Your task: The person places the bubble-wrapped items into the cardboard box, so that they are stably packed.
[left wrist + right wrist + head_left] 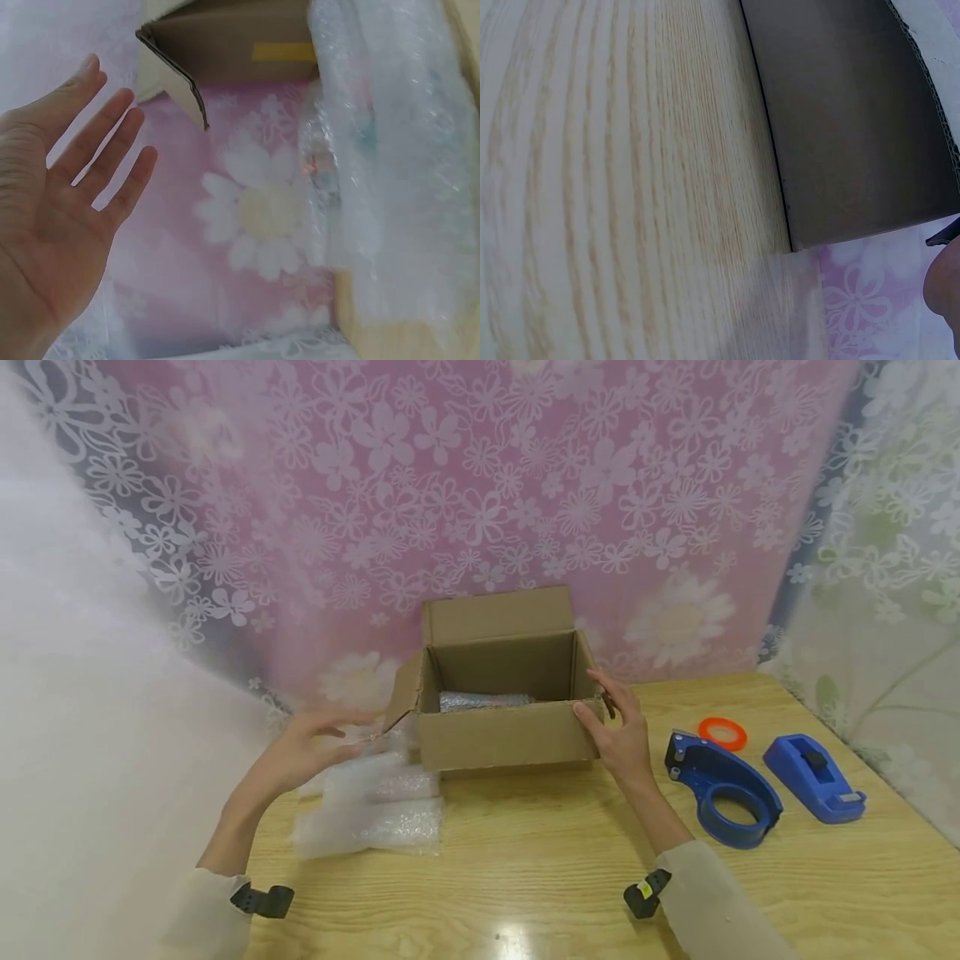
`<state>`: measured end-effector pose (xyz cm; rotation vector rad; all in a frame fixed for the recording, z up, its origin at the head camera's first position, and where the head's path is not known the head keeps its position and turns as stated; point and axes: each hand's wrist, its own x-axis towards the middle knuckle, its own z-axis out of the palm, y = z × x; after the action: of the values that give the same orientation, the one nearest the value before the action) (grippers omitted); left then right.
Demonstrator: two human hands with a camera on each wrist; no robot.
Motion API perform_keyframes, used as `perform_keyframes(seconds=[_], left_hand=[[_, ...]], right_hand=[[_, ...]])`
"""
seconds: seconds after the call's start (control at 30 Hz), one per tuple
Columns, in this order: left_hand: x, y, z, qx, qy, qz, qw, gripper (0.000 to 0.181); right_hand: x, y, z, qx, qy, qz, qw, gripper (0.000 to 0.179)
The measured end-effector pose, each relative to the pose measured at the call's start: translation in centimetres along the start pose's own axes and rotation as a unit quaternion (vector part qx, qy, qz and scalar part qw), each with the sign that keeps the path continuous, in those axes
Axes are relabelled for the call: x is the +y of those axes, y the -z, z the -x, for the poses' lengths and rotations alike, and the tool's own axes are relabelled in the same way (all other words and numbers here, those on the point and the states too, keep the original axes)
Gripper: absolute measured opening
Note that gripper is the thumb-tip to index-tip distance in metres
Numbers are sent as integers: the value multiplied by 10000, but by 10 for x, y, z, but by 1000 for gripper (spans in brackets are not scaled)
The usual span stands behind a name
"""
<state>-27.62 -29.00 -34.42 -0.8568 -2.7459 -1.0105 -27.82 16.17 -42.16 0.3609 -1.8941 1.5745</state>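
An open cardboard box (pixel 506 739) stands toward the back of the wooden table, its back flap raised and a left flap folded outward. Inside it lies a bubble-wrapped item (pixel 483 701). My right hand (pixel 621 735) grips the box's front right corner, thumb on the front edge and fingers round the side. Its thumb (pixel 943 281) just enters the right wrist view. My left hand (pixel 303 747) hovers left of the box with fingers apart, holding nothing. Several bubble-wrapped packages (pixel 371 827) lie beneath and beside it; their contents are blurred.
To the right on the table are a blue tape gun (pixel 723 789), an orange-red tape roll (pixel 722 734) and a blue desktop tape dispenser (pixel 813 779). A pink floral curtain (pixel 487 485) hangs right behind the box.
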Motion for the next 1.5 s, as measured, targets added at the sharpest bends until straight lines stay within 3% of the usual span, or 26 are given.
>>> perform_keyframes(seconds=[0.17, 0.3, 0.43, 0.6, 0.83, 1.07, 1.33, 1.5], left_hand=[[-16, -1, 29, -169, 435, 64, 9989, 41], [-32, -8, 43, -452, 529, 173, 9974, 42], [-47, -19, 54, -682, 627, 291, 9953, 41], [-57, -34, 67, -795, 706, 244, 9940, 41], [-69, -49, 77, -1023, 1050, 246, 9889, 47], [-70, -55, 77, -1011, 919, 305, 9902, 56], [-72, -63, 80, -1125, 293, 279, 9928, 62], [-73, -66, 81, -1123, 216, 198, 9932, 66]], right_hand=[[0, 0, -2, -29, 89, 55, 9999, 50], [-1, 1, -2, -24, 49, 85, 9999, 50], [1, 0, 0, -44, -49, 76, 9999, 51], [2, -1, 0, -76, -66, 83, 9999, 51], [1, 0, 0, -54, -7, 86, 9999, 51], [2, 1, 1, -32, -4, 151, 9999, 51], [5, 2, 1, -97, -40, 75, 9999, 52], [5, 2, 1, -90, -93, 63, 9999, 52]])
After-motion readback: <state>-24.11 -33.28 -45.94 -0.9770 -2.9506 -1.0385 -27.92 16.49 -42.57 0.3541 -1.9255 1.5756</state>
